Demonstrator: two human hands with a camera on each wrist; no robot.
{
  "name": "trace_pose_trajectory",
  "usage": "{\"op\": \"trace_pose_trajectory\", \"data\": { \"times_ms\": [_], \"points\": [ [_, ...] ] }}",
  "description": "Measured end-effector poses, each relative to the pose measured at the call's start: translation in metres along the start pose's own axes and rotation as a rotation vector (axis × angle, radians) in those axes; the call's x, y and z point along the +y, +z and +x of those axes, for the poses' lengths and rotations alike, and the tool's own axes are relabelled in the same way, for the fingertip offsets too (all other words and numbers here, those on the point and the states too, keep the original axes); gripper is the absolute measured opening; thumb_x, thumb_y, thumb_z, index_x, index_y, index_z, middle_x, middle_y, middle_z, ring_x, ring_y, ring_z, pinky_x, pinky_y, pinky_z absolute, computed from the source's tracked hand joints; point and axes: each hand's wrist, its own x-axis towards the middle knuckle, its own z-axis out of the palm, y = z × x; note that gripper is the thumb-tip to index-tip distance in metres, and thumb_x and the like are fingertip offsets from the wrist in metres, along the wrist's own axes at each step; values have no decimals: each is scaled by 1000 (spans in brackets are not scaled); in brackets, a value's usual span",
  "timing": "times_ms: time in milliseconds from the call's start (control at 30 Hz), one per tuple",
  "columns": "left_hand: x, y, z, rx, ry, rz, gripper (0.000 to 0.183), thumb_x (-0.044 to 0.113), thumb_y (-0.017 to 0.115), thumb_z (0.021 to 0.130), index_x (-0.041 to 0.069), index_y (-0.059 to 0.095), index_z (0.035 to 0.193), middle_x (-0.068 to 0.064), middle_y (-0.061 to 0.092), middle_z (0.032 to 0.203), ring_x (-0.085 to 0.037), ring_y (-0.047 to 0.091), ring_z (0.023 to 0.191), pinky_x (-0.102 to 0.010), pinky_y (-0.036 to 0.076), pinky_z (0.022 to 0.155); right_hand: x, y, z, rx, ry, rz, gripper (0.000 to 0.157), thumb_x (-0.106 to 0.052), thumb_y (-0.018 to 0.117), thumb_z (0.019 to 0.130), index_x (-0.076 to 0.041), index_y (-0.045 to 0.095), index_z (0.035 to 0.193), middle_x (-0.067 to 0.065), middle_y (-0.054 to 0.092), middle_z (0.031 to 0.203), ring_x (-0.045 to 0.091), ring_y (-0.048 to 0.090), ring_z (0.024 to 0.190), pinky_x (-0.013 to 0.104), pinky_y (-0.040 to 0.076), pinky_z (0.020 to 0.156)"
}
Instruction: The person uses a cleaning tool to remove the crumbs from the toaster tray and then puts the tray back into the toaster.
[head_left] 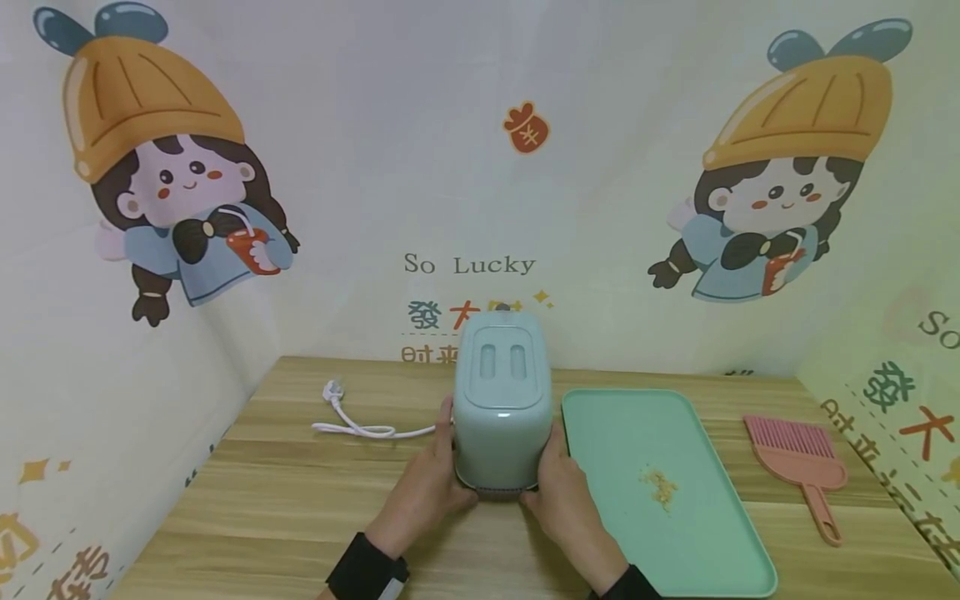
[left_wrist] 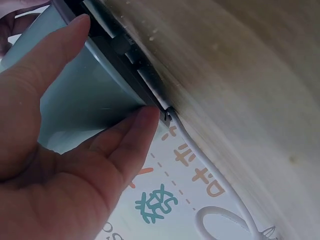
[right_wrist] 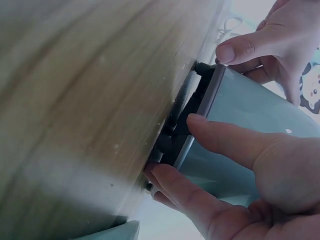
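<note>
A pale blue-green toaster (head_left: 501,446) with a lid over its top stands near the middle of the wooden table (head_left: 277,500). My left hand (head_left: 426,483) grips its left side low down, thumb toward the near end and fingers along the side. On the opposite side my right hand (head_left: 566,487) holds it the same way. The right wrist view shows the toaster's dark base (right_wrist: 172,142) close over the wood, with my fingertips right at its lower edge. A white power cord (left_wrist: 200,155) leaves the base at the far left corner.
To the right lies a mint-green tray (head_left: 652,554) with a small heap of yellowish crumbs (head_left: 662,490) on it. Beyond it rests a pink brush (head_left: 801,467). The cord's plug (head_left: 333,390) lies at the back left. A printed cloth (head_left: 360,167) hangs behind the table.
</note>
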Motion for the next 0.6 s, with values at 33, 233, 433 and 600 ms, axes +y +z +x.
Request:
{"op": "trace_pose_trajectory", "data": {
  "times_ms": [33,233,433,600],
  "points": [
    [0,0,0,4,1,10,138,6,90,54,10,-8,151,-17,59,119,-28,62,90,-42,53,81,0,0,0,-3,3,-7,101,4,83,64,10,16,139,29,62,91,38,63,80,45,55,66],
    [3,2,1,33,-4,45,132,5,89,54,5,-2,150,-17,61,114,-27,63,81,-41,54,74,-1,0,2,9,7,-21,99,3,83,64,13,18,138,30,62,91,37,63,79,44,56,66],
    [5,2,1,48,-6,54,132,3,89,54,6,-1,150,-21,63,105,-27,63,76,-42,54,71,-2,2,3,22,13,-14,100,5,85,60,11,21,136,31,62,94,39,63,83,46,56,69],
    [6,4,-1,68,6,85,132,4,90,54,6,-1,150,-20,63,86,-26,61,67,-41,54,63,-3,4,4,45,12,-20,96,6,85,59,10,25,133,32,62,93,39,64,80,45,56,67]
  ]
}}
